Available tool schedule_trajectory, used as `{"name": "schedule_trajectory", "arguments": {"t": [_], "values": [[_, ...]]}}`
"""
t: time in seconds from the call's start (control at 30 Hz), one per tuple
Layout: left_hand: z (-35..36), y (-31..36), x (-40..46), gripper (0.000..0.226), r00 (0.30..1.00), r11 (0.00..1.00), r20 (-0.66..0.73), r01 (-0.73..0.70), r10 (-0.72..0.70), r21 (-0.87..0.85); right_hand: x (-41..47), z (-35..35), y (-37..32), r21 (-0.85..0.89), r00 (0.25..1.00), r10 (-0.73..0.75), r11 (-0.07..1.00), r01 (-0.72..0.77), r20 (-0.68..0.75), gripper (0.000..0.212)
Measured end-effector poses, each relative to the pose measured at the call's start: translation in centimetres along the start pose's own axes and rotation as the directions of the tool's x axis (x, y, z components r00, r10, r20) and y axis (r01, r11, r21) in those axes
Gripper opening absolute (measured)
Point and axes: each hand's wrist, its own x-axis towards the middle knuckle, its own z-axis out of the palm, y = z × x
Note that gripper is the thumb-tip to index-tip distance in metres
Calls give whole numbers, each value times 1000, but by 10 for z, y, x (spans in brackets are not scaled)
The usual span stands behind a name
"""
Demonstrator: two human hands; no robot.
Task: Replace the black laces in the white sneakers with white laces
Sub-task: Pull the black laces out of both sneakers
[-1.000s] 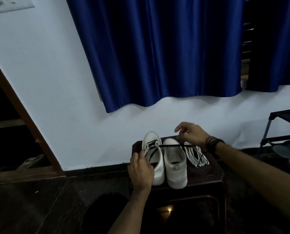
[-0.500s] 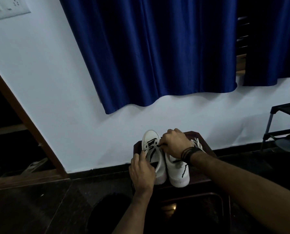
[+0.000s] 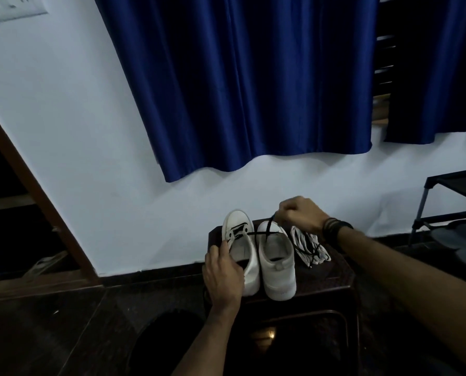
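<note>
- Black lace (image 3: 264, 233) runs taut and level from the eyelets of the left sneaker (image 3: 241, 248) across to the right hand (image 3: 302, 214), which pinches it with curled fingers above the toe of the right sneaker (image 3: 276, 263).
- A second black strand drops from that same hand down across the front of the right sneaker; its loose tail trails over the bundle lying below the right wrist.
- Both sneakers stand side by side and touching on a dark stool (image 3: 332, 275), between the two hands, long axes running away from the person, toes toward the wall (image 3: 63, 131) and heels nearest.
- The left sneaker holds black lacing only in its front eyelets; the right sneaker's opening shows no lacing that can be made out.
- The left hand (image 3: 222, 275) grips the left sneaker's outer side near the collar, thumb up along the edge, fingers wrapped round it, forearm rising from below.
- The right forearm comes in from the lower right, a dark band (image 3: 335, 229) round the wrist, knuckles up.
- White laces (image 3: 309, 246) lie bunched on the stool just beside the right sneaker, under the right wrist.
- A blue curtain (image 3: 240, 90) hangs on the wall beyond both hands; a dark rack (image 3: 448, 210) stands past the right arm.
</note>
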Motion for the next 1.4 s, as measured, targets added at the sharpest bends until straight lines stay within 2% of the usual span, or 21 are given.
{"name": "schedule_trajectory", "arguments": {"t": [0.07, 0.13, 0.2, 0.23, 0.3, 0.4, 0.5, 0.6, 0.7, 0.77, 0.83, 0.93, 1.0, 1.1, 1.3, 1.4], "values": [[-1, -1, -2, 43, 1000, 1000, -1, -8, 8, 4, -3, 10, -3, -291, 996, 43, 956, -18, 80, 33], [-2, -2, -3, 45, 1000, 1000, 4, -11, 11, 5, -4, 22, -9, -442, 999, -17, 897, -7, -51, 24], [-3, -3, -4, 46, 1000, 1000, 10, -6, 6, -2, -5, 32, -17, -374, 979, -90, 927, 15, -184, 17], [-3, -3, -4, 47, 1000, 1000, 10, -3, 4, -7, -4, 36, -21, -320, 979, -86, 947, 22, -186, 19], [-4, -1, -4, 47, 1000, 1000, 17, 2, -1, -9, 0, 49, -25, -308, 994, -60, 951, 29, -92, 29], [-6, 1, -2, 48, 1000, 1000, 30, -1, 1, -17, 7, 73, -21, -479, 1000, 12, 878, 0, 22, 50], [-6, 2, 1, 44, 997, 999, 68, 40, -38, -23, 13, 89, -9, -478, 1000, 3, 878, -7, -9, 39], [-6, 7, 7, 37, 982, 989, 137, 140, -133, -43, 13, 98, 3, -495, 998, -37, 869, 4, -56, 39], [-7, 12, 16, 47, 964, 981, 197, 190, -180, -30, 14, 104, 14, -490, 990, -103, 871, 44, -94, 34], [-8, 13, 25, 59, 963, 992, 239, 113, -123, 56, 14, 106, 18, -484, 984, -138, 873, 66, -114, 31], [-9, 14, 39, 66, 954, 981, 301, -56, -4, 188, 14, 107, 20, -485, 978, -163, 871, 78, -134, 31], [-7, 15, 63, 52, 877, 939, 451, -278, 162, 204, 13, 107, 21, -498, 974, -176, 863, 81, -146, 30], [-3, 15, 75, 36, 833, 932, 518, -322, 196, 165, 13, 107, 20, -502, 970, -178, 862, 73, -163, 29], [1, 14, 81, 11, 866, 940, 446, -314, 226, 135, 12, 107, 21, -510, 967, -177, 858, 60, -182, 31], [9, 7, 64, 11, 965, 981, 179, -184, 192, -63, 12, 109, 21, -523, 969, -168, 851, 49, -182, 33], [11, 9, 57, 5, 994, 998, 102, -27, 33, -56, 14, 111, 22, -525, 966, -174, 850, 51, -189, 32]]}}
